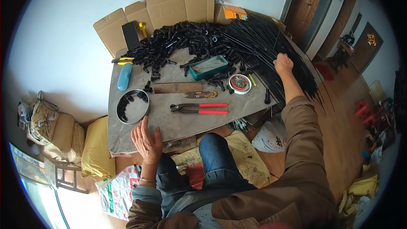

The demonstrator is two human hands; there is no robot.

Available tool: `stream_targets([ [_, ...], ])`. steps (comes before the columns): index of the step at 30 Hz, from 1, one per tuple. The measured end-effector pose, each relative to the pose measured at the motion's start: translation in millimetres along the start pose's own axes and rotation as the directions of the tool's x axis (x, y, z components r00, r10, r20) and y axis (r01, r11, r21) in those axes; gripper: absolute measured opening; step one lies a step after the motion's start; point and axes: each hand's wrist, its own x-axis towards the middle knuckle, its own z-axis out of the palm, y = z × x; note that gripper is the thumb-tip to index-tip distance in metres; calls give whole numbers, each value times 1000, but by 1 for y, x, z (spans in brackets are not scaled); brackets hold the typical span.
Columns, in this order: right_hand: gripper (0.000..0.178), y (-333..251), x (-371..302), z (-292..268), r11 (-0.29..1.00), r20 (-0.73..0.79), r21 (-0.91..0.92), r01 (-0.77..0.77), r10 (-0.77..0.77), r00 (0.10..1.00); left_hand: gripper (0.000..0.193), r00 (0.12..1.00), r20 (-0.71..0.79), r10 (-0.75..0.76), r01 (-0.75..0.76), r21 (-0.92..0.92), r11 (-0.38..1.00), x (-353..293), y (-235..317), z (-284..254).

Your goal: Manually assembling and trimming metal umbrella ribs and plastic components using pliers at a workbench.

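Note:
My left hand [147,141] rests on the near left edge of the grey table [165,121], fingers spread and holding nothing. Just beyond its fingertips is a round metal dish [136,118] with small black parts inside. My right arm stretches to the far right, where my right hand [284,63] is closed on a thin black rod among a large bundle of long black rods [258,38]. The fingertips are partly hidden. Red-handled pincers [201,108] lie between the hands, below a pair of worn snips [201,95] and a flat brown bar [178,87].
Black plastic fittings [182,36] are heaped along the back, before cardboard flaps [167,6]. A green tray [208,67] holds thin metal pins. A red-and-white bowl [240,84] contains small metal bits. A blue case [124,76] lies left; a white sack [271,135] stands below the table.

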Motion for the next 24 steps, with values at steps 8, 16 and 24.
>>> stream_targets([
  [8,23,-6,9,-15,999,-26,1,33,-33,999,55,999,42,-17,18,-9,1000,0,-1,0],
  [16,22,-8,-3,-20,999,30,-28,38,-37,999,55,998,58,-5,7,-34,999,2,0,-1],
  [24,28,-19,24,-86,998,5,-26,60,-60,998,55,998,55,-16,18,-39,999,2,2,-1],
])
